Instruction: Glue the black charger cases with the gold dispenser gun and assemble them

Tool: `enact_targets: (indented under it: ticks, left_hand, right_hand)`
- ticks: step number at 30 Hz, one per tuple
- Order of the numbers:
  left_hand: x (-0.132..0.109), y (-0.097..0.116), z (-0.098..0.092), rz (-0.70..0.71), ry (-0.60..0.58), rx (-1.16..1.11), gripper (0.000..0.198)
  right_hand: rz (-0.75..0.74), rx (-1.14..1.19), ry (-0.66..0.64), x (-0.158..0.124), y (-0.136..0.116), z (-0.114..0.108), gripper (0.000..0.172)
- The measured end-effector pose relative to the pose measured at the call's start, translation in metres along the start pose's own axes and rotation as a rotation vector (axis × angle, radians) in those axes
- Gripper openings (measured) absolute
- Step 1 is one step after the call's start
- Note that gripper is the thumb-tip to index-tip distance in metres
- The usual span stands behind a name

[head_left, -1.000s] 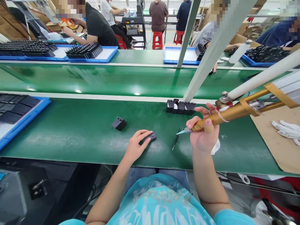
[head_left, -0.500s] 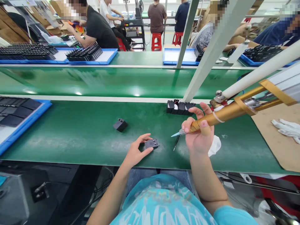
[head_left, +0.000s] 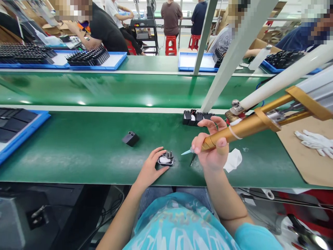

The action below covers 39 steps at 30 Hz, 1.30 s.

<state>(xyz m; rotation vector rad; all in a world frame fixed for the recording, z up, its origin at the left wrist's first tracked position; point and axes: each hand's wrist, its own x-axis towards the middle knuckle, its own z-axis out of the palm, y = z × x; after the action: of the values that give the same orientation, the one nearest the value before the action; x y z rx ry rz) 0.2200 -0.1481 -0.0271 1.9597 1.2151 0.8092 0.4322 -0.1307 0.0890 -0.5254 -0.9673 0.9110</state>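
Between the thumb and fingers of my left hand (head_left: 152, 167) is a small black part (head_left: 165, 160) with white material inside and dark prongs standing up at its back. My right hand (head_left: 213, 144) is closed round a gold dispenser (head_left: 241, 128) on a jointed arm. The dispenser's pale blue nozzle (head_left: 186, 152) points left, a short way from the black part. A black block (head_left: 130, 138) sits on the green bench to the left. Below the nozzle lies a thin dark tool (head_left: 193, 160), partly hidden by my right hand.
Several black housings (head_left: 192, 118) stand in a row near the bench's back edge. A blue tray (head_left: 39, 123) of black parts is at left. White tissue (head_left: 233, 160) lies right of my wrist; gloves (head_left: 314, 141) rest on brown board (head_left: 293, 149). A white post (head_left: 221, 76) slants down; people sit beyond.
The black part has turned over or tipped in my left hand, now showing its white inside and prongs. My right hand and the dispenser have moved left, nearer to it.
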Motion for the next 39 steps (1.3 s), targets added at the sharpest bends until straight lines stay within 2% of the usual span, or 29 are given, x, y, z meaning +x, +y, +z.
enact_targets:
  ticks: [3,7,11,14,17,26,33,39]
  left_hand:
    - [-0.001,0.000,0.008,-0.021,0.033,0.038,0.035]
    - [0.001,0.013,0.015,-0.038,0.090,0.105,0.039]
    - [0.005,0.031,0.013,0.067,0.229,0.140,0.035]
    - [0.007,0.040,0.010,0.152,0.285,0.143,0.033]
    - [0.006,0.045,0.008,0.180,0.316,0.129,0.033]
    - [0.002,0.053,0.005,0.178,0.298,0.111,0.034]
    - [0.000,0.050,0.006,0.164,0.307,0.094,0.035]
    - [0.005,0.050,0.011,0.078,0.311,0.070,0.034]
  right_hand:
    - [-0.007,-0.027,0.019,-0.003,0.000,0.007,0.029]
    - [-0.009,0.039,0.005,-0.005,-0.001,0.017,0.028]
    - [-0.009,0.076,0.030,-0.005,-0.002,0.022,0.031]
    - [0.009,0.087,0.067,-0.005,-0.002,0.022,0.032]
    - [0.008,0.098,0.070,-0.006,-0.002,0.021,0.030]
    - [-0.006,0.070,0.045,-0.008,-0.004,0.021,0.024]
    - [-0.006,0.048,0.084,-0.007,-0.004,0.023,0.041]
    - [-0.024,0.102,0.067,-0.007,-0.003,0.026,0.035]
